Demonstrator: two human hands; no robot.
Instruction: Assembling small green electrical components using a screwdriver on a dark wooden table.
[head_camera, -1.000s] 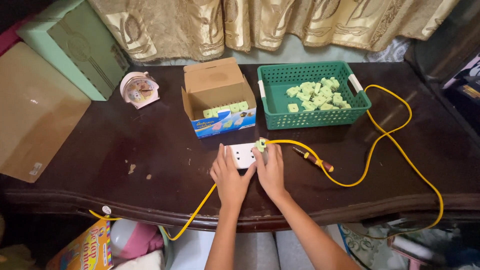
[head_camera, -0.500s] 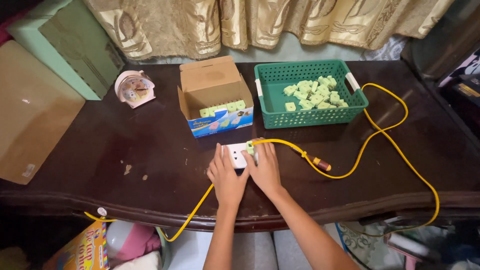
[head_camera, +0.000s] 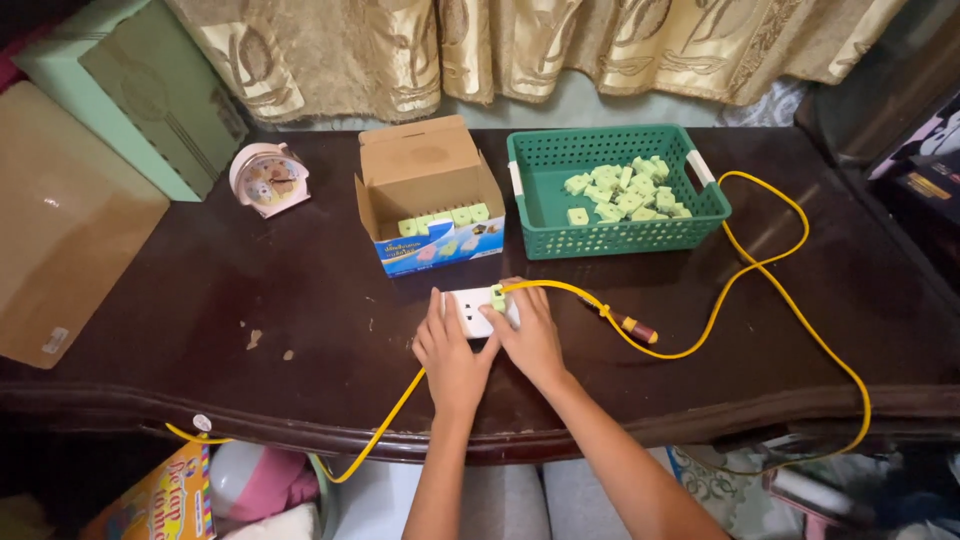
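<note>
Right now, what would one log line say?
left hand: on socket block | right hand: pressing green plug | yellow cord: attached

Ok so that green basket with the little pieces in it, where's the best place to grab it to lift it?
Probably by the two white handles on the short ends of the green basket, one at the left end and one at the right. Come down from above with a hand on each end: it stands upright and open-topped, full of loose pale green pieces, so a level two-ended lift should keep them in.
</note>
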